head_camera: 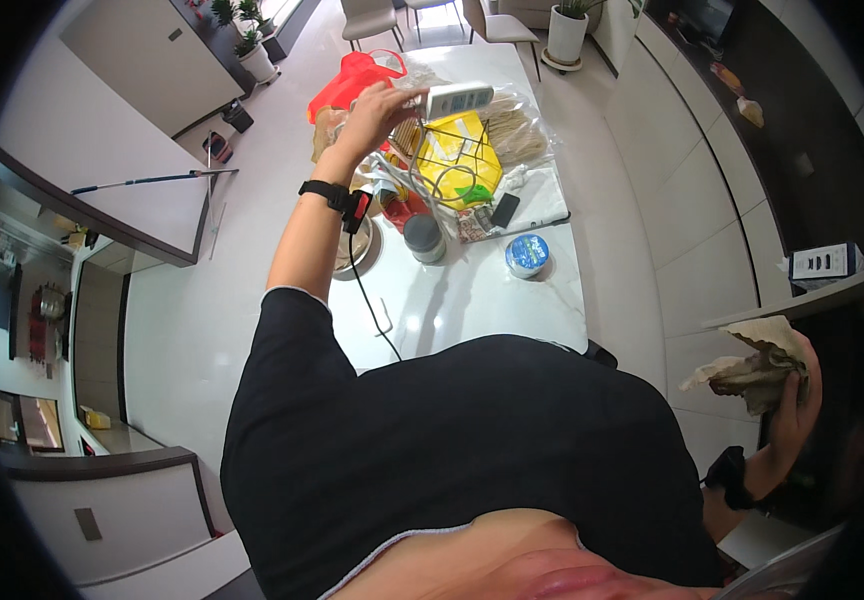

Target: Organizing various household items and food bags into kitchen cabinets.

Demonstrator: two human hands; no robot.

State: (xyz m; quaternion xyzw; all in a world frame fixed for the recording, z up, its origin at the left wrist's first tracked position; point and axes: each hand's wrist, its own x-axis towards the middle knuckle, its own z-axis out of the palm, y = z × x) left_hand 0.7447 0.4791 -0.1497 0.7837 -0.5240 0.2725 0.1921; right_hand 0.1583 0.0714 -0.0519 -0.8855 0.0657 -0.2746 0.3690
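Over the far part of the white table (477,315), my left hand (387,109) holds a white power strip (459,100) by its end, and its pale cord loops down over the things below. Beneath it are a yellow bag (458,154) under a dark wire rack, and a red bag (349,82) lies behind. Off to the right, away from the table, my right hand (796,382) grips a crumpled, stained cloth (758,367). Nearer on the table stand a jar with a dark lid (424,238) and a round tub with a blue top (528,256).
A metal bowl (360,251) is partly hidden by my left forearm. A black phone-like object (505,211) lies by the clear-bagged dry noodles (514,131). A dark cable hangs from my left wrist. Chairs (369,22) stand beyond the table, and a boxed item (822,264) sits on the right-hand shelf.
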